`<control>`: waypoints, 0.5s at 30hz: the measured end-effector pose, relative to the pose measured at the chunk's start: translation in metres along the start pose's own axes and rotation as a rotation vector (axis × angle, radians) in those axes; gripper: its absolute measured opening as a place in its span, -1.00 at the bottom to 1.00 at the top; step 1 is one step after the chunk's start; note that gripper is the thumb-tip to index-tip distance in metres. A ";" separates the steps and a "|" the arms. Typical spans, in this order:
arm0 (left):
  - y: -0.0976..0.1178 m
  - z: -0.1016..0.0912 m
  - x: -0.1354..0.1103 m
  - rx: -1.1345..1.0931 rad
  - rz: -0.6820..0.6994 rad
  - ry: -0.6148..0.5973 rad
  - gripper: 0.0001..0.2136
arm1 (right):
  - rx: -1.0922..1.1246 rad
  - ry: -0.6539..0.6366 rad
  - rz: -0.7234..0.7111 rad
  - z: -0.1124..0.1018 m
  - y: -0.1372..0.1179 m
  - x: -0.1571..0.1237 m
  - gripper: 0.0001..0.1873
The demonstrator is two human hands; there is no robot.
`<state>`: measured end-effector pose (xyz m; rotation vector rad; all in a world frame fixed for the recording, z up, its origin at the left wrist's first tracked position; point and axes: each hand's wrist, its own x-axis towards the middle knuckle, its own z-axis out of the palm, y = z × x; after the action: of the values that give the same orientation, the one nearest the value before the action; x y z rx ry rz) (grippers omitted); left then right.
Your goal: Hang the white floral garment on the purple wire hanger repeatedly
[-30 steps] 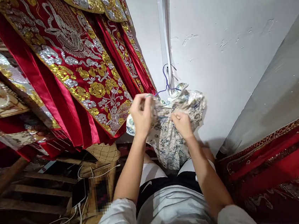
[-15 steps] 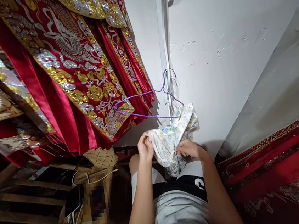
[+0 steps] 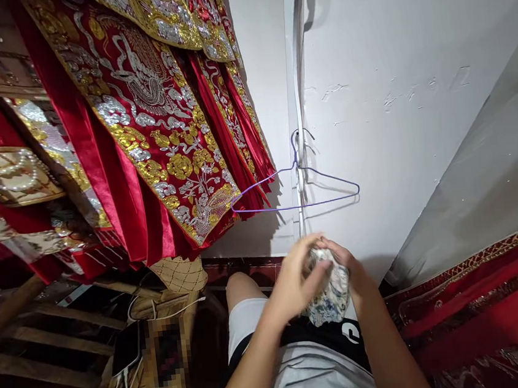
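We see one crumpled floral garment (image 3: 330,304) just below and right of the frame's centre, its long axis roughly upright, grasped between the left hand (image 3: 296,279) and right hand (image 3: 347,264). Above, we find one purple hanger (image 3: 283,208), hook upward, bar nearly level; below, black shorts (image 3: 332,339) carry one curved white mark we cannot read.

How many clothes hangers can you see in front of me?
1: a purple clothes hanger, in front of the white wall, above the patterned garment between the left hand and right hand. Others may be hidden behind the red embroidered cloth at the picture's left.
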<state>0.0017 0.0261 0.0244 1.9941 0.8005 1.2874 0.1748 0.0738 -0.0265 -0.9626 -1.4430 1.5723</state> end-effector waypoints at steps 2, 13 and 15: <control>-0.007 -0.021 0.008 -0.021 -0.025 0.006 -0.37 | 0.076 -0.072 0.114 0.006 -0.020 0.003 -0.46; -0.048 -0.083 -0.009 0.105 -0.374 -0.567 -0.45 | -0.615 -0.246 -0.135 -0.013 -0.147 0.004 -0.78; -0.049 -0.100 -0.012 0.370 -0.396 -0.521 -0.49 | -0.685 0.086 -0.328 -0.021 -0.140 0.020 -0.71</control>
<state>-0.1026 0.0653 0.0130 2.1629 1.1457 0.3826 0.1930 0.1076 0.1113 -1.0756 -2.0075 0.7894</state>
